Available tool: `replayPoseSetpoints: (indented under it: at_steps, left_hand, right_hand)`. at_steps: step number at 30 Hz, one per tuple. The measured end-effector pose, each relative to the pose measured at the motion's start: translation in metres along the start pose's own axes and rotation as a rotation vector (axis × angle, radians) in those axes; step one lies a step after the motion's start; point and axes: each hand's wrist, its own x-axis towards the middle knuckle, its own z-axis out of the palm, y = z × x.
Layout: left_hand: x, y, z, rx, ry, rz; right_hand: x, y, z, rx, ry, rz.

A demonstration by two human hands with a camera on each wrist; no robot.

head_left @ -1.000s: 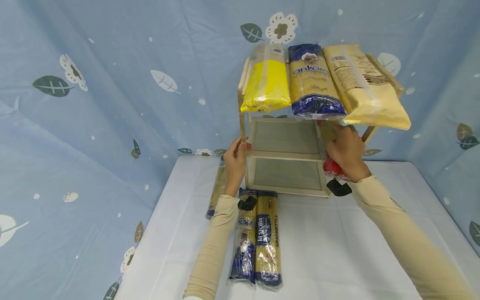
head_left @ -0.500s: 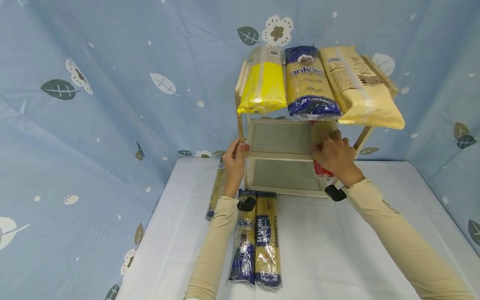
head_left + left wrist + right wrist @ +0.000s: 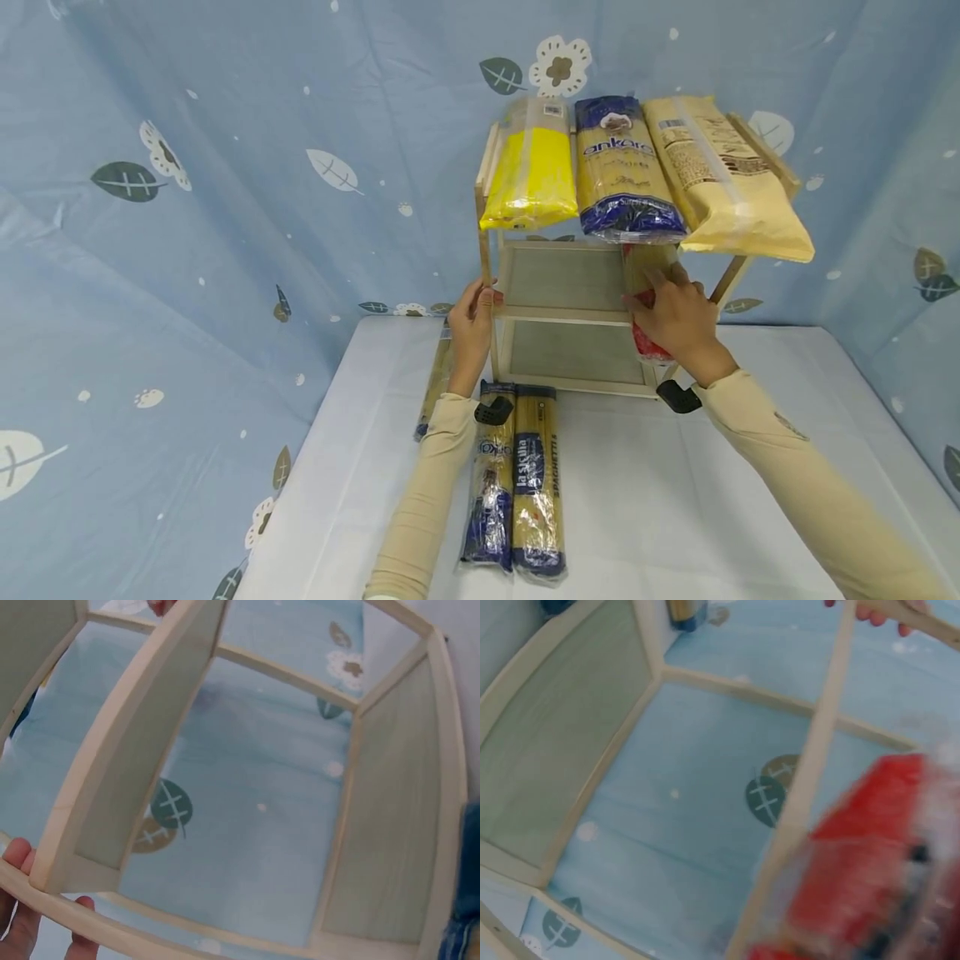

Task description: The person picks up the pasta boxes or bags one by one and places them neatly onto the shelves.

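Observation:
A light wooden rack point(image 3: 566, 315) with mesh shelves stands on the table. My left hand point(image 3: 471, 333) grips its left post; in the left wrist view the fingers point(image 3: 21, 930) wrap around the wood. Inside on the right of the middle shelf lies a clear packet with red ends point(image 3: 648, 343), its front red end blurred in the right wrist view. My right hand point(image 3: 681, 321) holds this packet from above, thumb on its left side, the other fingers partly hidden. The packet's back end disappears under the top-shelf packs.
A yellow pack point(image 3: 528, 171), a blue-ended pasta pack point(image 3: 622, 167) and a beige pack point(image 3: 720, 175) lie on top, overhanging the front. Two spaghetti packs point(image 3: 491, 479) lie on the white table point(image 3: 637, 500) before the rack. Another pack point(image 3: 435, 379) lies left.
Between the first frame and the middle one, the right hand and the red-ended packet shifted slightly left on the middle shelf. Since then they have hardly moved. The left hand stays on the post.

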Motion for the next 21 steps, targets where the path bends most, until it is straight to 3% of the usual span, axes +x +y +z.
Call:
replayPoseSetpoints:
  at_steps: [4,8,13,15,18,21]
  left_hand:
    - [0.0,0.002,-0.001,0.035,-0.004,0.021]
    - [0.0,0.006,-0.002,0.06,-0.021,0.009]
    - [-0.01,0.016,-0.006,0.092,-0.06,-0.067]
    - [-0.017,0.013,-0.007,0.109,-0.071,-0.092]
    - [-0.029,0.003,-0.009,0.124,-0.066,-0.104]
    - [-0.04,-0.006,-0.011,0.135,-0.053,-0.122]
  right_hand:
    - [-0.01,0.003,-0.006,0.065,0.068,-0.074]
    - [-0.022,0.007,-0.022,0.156,0.149,-0.078]
    - [-0.029,0.018,-0.044,0.35,0.453,-0.062]
    - [-0.027,0.025,-0.051,0.426,0.552,-0.038]
    - [-0.023,0.037,-0.059,0.54,0.58,-0.007]
    - [-0.019,0.048,-0.061,0.634,0.502,-0.035]
